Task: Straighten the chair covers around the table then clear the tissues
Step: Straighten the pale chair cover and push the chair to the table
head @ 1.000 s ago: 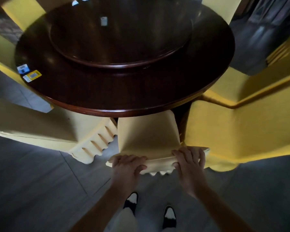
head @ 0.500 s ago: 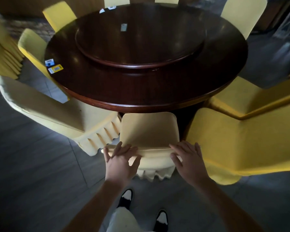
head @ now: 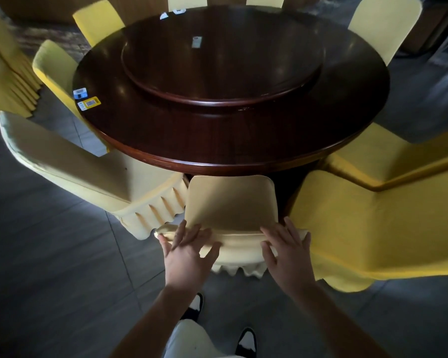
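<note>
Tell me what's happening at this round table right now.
A person stands behind the middle chair, tucked under the dark round table. The left hand and right hand lie with fingers spread on the top edge of its yellow cover. Small packets lie on the tabletop.

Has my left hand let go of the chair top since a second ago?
Yes. The left hand has opened, fingers now spread flat against the chair cover.

Round dark wood table point(head: 243, 140), lazy Susan point(head: 223, 65) centre, tissue pkts point(head: 87, 98) nr left edge
</note>
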